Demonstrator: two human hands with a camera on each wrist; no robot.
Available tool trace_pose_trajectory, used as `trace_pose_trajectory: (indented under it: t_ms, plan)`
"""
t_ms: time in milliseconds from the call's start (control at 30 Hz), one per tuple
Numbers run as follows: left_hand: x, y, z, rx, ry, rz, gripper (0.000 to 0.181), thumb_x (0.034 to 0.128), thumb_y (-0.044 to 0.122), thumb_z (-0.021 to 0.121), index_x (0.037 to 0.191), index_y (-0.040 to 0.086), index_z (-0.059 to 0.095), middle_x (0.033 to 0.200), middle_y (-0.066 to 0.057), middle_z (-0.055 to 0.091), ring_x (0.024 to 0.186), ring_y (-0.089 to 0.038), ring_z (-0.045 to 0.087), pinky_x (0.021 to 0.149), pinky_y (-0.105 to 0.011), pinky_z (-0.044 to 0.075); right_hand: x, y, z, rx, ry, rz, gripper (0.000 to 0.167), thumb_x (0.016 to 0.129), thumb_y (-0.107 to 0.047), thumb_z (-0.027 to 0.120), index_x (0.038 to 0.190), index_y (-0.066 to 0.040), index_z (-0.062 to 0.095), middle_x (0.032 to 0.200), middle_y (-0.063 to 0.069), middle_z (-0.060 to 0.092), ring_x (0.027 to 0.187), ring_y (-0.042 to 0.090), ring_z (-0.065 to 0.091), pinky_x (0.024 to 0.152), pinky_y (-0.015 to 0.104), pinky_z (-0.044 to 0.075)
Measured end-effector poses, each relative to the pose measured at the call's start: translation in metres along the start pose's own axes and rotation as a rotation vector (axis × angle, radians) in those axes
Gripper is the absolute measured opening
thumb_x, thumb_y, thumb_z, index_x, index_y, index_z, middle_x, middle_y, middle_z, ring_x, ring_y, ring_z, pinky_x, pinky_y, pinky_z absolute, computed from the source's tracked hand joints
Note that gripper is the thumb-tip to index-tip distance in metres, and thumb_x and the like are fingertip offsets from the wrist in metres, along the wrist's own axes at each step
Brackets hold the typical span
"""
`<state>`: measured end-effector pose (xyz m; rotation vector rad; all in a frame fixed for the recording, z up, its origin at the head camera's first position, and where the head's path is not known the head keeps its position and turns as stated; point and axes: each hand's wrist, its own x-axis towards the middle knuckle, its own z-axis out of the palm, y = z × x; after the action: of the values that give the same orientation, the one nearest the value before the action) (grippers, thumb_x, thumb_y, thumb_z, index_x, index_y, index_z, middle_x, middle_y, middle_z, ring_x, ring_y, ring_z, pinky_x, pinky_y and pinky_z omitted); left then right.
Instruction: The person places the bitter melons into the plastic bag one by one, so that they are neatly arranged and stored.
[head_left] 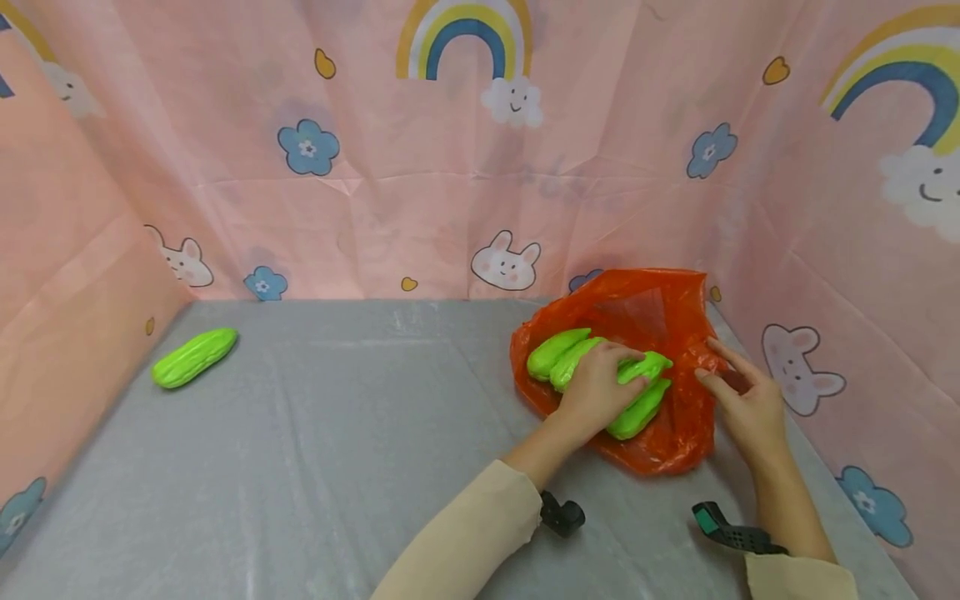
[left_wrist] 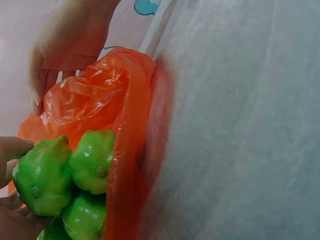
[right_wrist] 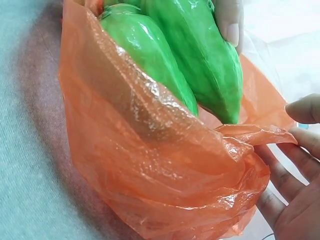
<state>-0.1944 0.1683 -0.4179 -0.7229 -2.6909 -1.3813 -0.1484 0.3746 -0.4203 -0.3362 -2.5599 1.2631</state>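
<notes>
An orange-red plastic bag (head_left: 686, 433) lies with its mouth spread, and several bright green ridged gourds (head_left: 555, 354) are inside it. My left hand (head_left: 600, 387) reaches over the bag and grips one gourd (left_wrist: 42, 175) between thumb and fingers. The other gourds lie close beside that one, partly hidden by the hand. At the bag's right side, my right hand (head_left: 753, 417) pinches the plastic edge between thumb and index finger (right_wrist: 305, 142). Its other fingers lie behind the film. One more green gourd (head_left: 195, 358) rests alone at the far left of the table.
The grey covered table (head_left: 300, 483) reaches back to a pink printed curtain (head_left: 375, 217). More pink curtain (head_left: 885, 333) stands close beside the right hand. A black strap device (head_left: 562, 514) sits at the left wrist, another (head_left: 738, 533) at the right.
</notes>
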Motion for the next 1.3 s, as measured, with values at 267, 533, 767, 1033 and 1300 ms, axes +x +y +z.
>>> trace_pose_trajectory:
  t_ms: [267,533,767,1033,1300]
  plan:
    - [-0.0005,-0.0022,0.0014,-0.014,0.027,-0.007,0.030,0.0946,0.028,0.072,0.123,0.020,0.073,0.122,0.005,0.069,0.115,-0.008,0.063,0.098,-0.019,0.051,-0.0001,-0.0007,-0.0001,0.008,0.004,-0.013,0.053,0.101,-0.037,0.059,0.152,-0.024,0.048,0.148,0.016,0.053,0.097,-0.013,0.049,0.076,0.000,0.043]
    - [0.0004,-0.0052,0.0007,-0.033,0.051,-0.005,0.029,0.0939,0.028,0.072,0.122,0.020,0.074,0.120,0.006,0.071,0.113,-0.008,0.063,0.098,-0.019,0.051,0.0005,0.0002,-0.0003,0.016,-0.002,-0.025,0.053,0.102,-0.036,0.059,0.152,-0.024,0.048,0.151,0.013,0.052,0.098,-0.013,0.048,0.077,-0.001,0.043]
    - [-0.0024,-0.0040,0.0029,0.010,0.032,-0.010,0.029,0.0936,0.031,0.073,0.122,0.024,0.074,0.118,0.008,0.070,0.107,-0.006,0.062,0.093,-0.017,0.051,0.0000,0.0006,0.0003,0.039,0.019,-0.042,0.052,0.101,-0.034,0.060,0.150,-0.022,0.050,0.131,-0.015,0.059,0.096,-0.011,0.051,0.076,0.000,0.045]
    - [-0.0029,-0.0049,0.0019,0.033,0.018,-0.005,0.030,0.0947,0.034,0.071,0.123,0.026,0.072,0.123,0.007,0.068,0.112,-0.007,0.062,0.095,-0.019,0.052,0.0015,0.0014,0.0004,0.026,0.018,-0.039,0.052,0.101,-0.035,0.060,0.151,-0.023,0.050,0.131,-0.012,0.059,0.096,-0.012,0.050,0.076,0.000,0.044]
    - [-0.0037,-0.0048,-0.0037,0.020,0.037,-0.018,0.032,0.0955,0.035,0.069,0.126,0.026,0.071,0.131,0.006,0.064,0.121,-0.009,0.060,0.101,-0.025,0.051,0.0014,0.0026,0.0001,0.016,0.005,-0.019,0.053,0.102,-0.036,0.058,0.152,-0.024,0.048,0.149,0.012,0.052,0.097,-0.012,0.049,0.076,0.000,0.044]
